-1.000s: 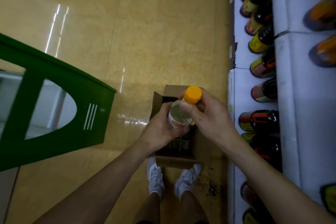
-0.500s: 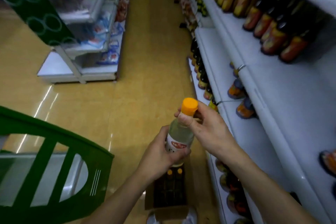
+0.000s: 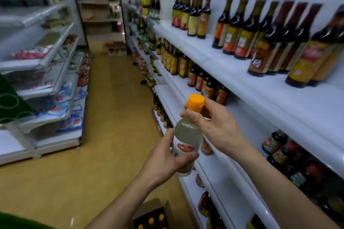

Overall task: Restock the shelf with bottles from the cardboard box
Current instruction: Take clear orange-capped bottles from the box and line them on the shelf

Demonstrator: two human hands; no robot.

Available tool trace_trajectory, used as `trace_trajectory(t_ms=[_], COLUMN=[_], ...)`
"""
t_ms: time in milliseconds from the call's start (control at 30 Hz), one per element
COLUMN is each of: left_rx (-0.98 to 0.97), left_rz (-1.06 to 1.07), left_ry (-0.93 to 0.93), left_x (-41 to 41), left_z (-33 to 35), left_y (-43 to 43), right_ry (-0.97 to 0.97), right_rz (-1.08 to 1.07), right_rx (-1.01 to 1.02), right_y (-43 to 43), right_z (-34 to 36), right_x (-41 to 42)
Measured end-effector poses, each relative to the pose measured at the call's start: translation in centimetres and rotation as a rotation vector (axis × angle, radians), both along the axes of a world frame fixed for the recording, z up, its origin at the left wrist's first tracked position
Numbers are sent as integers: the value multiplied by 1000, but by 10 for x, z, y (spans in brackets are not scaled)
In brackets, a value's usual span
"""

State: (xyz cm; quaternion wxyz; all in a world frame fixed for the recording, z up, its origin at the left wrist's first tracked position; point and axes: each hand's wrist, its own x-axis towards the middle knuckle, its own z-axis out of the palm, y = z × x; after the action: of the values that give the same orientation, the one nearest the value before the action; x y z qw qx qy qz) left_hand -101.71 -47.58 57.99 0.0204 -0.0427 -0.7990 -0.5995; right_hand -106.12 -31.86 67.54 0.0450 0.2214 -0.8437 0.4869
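Both hands are clamped on one clear bottle [image 3: 187,135]: the left hand [image 3: 163,158] is curled round its lower body, and the right hand [image 3: 217,126] pinches the neck just under the orange cap [image 3: 195,101]. The bottle is held in the air between the hands, its long axis close to upright, cap on top and leaning a little to the right. The white shelf [image 3: 260,87] it is meant for lies to the right of the hands and runs away along the aisle, so the right hand is the nearer one and the placing will likely be a sideways reach. The cardboard box [image 3: 149,210] sits on the floor below the hands, more orange tops showing inside. The bottle's label [image 3: 186,148] carries a red oval with white script, too small to read. The dark bottles [image 3: 242,29] on the shelf wear yellow and red labels, and their writing is blurred past reading
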Motion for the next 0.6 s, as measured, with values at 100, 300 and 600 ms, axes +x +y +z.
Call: trace_trajectory(t_ms=[100,300,600], left_rx=[-14,-91,-9], left_rz=[-57,-183,-327], left_ry=[80,199,287], left_x=[-14,-38,-56], left_z=[31,98,174], left_y=[21,72,182], right_ry=[72,187,357], right_rz=[-61,-158,-314], right_rx=[-43,-111,-124], right_y=[24,81,179], right_z=[30,94,161], right_x=[0,13,25])
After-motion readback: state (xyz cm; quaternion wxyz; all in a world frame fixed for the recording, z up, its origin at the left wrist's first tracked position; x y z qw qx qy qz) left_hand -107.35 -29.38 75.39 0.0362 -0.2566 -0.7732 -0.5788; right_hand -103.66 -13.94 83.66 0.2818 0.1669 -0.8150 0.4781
